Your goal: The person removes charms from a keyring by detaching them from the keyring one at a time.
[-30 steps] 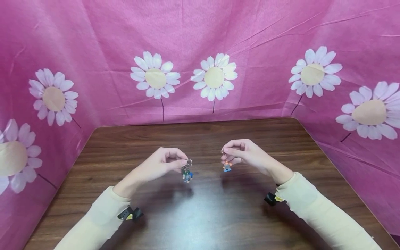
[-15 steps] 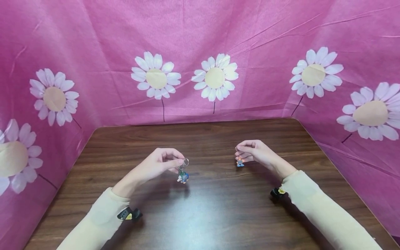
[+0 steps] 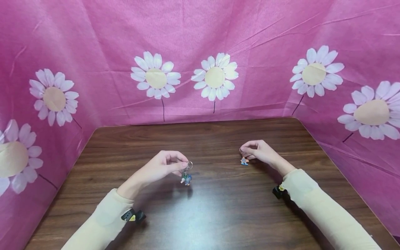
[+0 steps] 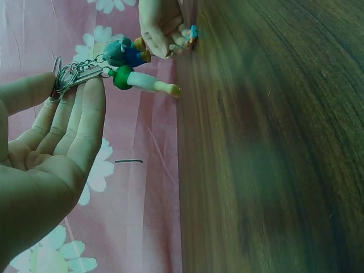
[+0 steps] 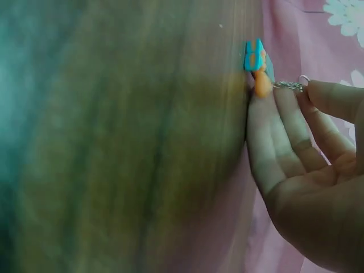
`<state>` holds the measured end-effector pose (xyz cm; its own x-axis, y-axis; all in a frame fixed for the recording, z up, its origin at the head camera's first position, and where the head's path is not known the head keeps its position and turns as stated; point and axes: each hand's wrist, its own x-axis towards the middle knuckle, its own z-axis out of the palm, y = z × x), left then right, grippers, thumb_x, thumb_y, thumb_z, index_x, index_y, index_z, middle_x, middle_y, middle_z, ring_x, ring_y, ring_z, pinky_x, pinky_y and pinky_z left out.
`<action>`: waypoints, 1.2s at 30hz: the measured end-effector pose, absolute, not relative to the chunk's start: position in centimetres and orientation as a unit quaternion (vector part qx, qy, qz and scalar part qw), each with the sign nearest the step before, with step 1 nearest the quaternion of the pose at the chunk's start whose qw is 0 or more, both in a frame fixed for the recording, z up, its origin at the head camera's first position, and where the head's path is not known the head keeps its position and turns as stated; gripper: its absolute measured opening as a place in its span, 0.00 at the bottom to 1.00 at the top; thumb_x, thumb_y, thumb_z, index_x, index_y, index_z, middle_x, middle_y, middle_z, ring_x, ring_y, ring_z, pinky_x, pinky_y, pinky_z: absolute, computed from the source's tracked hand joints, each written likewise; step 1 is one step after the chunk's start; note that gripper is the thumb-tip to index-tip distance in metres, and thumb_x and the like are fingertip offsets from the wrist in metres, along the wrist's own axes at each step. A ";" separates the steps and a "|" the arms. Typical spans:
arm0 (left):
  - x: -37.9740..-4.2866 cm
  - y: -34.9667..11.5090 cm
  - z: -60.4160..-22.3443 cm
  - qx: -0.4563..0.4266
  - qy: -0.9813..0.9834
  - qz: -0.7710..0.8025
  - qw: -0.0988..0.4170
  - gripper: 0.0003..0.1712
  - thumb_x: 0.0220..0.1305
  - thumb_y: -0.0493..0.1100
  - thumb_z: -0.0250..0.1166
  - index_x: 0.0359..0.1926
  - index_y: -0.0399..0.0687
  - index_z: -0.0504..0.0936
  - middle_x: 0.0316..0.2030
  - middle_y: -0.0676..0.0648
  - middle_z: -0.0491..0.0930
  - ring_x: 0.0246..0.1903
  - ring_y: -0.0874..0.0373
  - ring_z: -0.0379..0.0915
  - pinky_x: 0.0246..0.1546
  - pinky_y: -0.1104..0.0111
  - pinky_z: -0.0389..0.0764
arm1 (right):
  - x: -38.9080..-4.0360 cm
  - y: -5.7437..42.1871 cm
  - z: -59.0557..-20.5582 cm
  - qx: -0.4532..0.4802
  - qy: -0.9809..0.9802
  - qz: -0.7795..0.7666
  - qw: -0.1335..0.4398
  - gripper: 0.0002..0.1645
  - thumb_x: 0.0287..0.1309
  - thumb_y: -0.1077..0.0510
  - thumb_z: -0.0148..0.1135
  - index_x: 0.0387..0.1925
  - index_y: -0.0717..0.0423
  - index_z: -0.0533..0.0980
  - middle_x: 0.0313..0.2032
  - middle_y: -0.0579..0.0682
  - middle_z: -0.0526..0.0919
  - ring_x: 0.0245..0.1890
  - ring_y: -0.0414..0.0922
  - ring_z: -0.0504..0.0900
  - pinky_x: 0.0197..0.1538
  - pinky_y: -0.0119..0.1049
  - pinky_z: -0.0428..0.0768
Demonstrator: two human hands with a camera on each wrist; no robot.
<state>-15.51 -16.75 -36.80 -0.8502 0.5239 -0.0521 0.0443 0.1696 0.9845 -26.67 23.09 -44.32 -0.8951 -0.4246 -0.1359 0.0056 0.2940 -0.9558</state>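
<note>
My left hand [image 3: 160, 167] pinches the metal rings of at least two figurine keychains above the table. In the left wrist view one figure [image 4: 123, 52] is blue-green with yellow feet, and the other figure [image 4: 139, 79] is green, white and yellow. Farther right, my right hand [image 3: 261, 152] grips the ring of another keychain [image 3: 244, 160] between thumb and fingers. Its small figure [image 5: 261, 82] is orange with bright blue feet and dangles from a short chain, close to the tabletop. Whether it touches the wood cannot be told.
The brown wooden table [image 3: 200, 139] fills the space below both hands. A pink cloth [image 3: 262, 38] with large white daisies surrounds its back and sides. Each sleeve carries a black wrist device, one of them [image 3: 133, 215] on the left.
My right hand has moved right, away from the left hand, and its keychain has come lower. The left hand has shifted only slightly, its keychains swinging a little.
</note>
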 end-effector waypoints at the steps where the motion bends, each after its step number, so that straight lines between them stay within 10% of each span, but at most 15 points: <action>1: -15.5 -16.7 -36.8 0.194 0.740 0.615 0.194 0.12 0.71 0.39 0.65 0.49 0.34 0.83 0.44 0.34 0.84 0.39 0.49 0.85 0.46 0.56 0.85 | -26.7 23.2 -44.2 -0.138 0.799 -0.559 0.175 0.19 0.71 0.59 0.62 0.49 0.76 0.78 0.37 0.61 0.86 0.34 0.44 0.86 0.40 0.38 0.87; 17: -16.0 -15.9 -36.7 0.203 0.737 0.613 0.200 0.12 0.71 0.38 0.65 0.49 0.32 0.82 0.42 0.39 0.85 0.39 0.49 0.85 0.46 0.56 0.86 | -27.7 22.9 -44.0 -0.111 0.878 -0.434 0.171 0.14 0.69 0.60 0.62 0.48 0.68 0.81 0.35 0.51 0.85 0.33 0.43 0.81 0.36 0.38 0.86; 36: -15.9 -14.9 -35.5 0.164 0.728 0.645 0.164 0.14 0.68 0.41 0.69 0.48 0.35 0.82 0.44 0.37 0.85 0.37 0.47 0.85 0.51 0.44 0.81 | -24.9 20.4 -40.7 -0.180 0.851 -0.480 0.114 0.16 0.69 0.57 0.64 0.51 0.66 0.79 0.38 0.63 0.84 0.30 0.56 0.84 0.34 0.45 0.86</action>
